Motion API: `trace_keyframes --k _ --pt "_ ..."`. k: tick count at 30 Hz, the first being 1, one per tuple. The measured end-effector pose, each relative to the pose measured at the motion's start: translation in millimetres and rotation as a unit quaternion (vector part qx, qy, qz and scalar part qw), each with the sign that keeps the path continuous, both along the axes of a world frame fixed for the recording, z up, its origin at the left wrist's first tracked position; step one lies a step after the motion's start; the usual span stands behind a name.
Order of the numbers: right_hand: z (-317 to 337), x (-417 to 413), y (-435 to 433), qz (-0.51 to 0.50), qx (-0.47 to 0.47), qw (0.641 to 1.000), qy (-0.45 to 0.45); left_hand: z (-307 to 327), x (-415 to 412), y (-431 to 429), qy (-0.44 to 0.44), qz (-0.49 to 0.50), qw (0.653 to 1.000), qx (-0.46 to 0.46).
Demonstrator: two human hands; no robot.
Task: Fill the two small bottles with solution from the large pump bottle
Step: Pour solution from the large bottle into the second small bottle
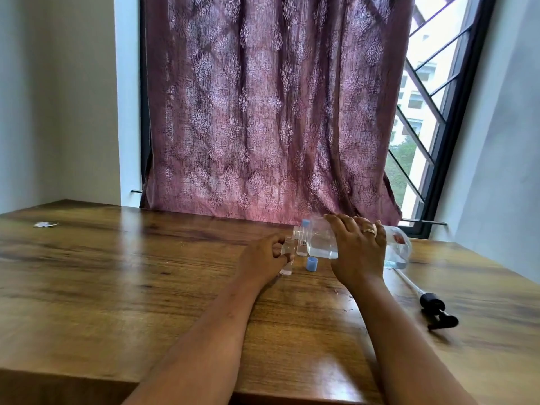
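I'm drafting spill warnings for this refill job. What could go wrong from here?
The large bottle, tipped nearly flat in the right hand, has a wider mouth than the small bottle the left hand grips; solution could overshoot onto the table.
The loose blue cap lies right beside the pour and could get wetted or knocked away.
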State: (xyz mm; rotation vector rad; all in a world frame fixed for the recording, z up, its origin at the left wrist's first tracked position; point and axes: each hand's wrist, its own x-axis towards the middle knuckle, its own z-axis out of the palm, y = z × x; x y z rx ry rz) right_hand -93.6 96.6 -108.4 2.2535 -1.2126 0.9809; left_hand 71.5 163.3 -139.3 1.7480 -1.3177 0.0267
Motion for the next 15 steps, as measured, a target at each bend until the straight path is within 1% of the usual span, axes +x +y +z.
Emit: trace_keyframes --k 11,13,15 --pt "0.6 4.3 3.7 0.025 0.028 0.999 -0.029 -1.1 0.3 -3.7 -0.02 -0.003 1.0 0.008" --pt "1.6 3.1 3.8 0.03 0.039 0.997 -0.052 -1.6 0.9 -4.1 -0.019 -0.004 1.0 0.006" --pt "3.3 1.3 4.2 0.04 0.05 0.994 -0.093 -1.8 0.6 -3.7 -0.019 -0.002 1.0 0.006"
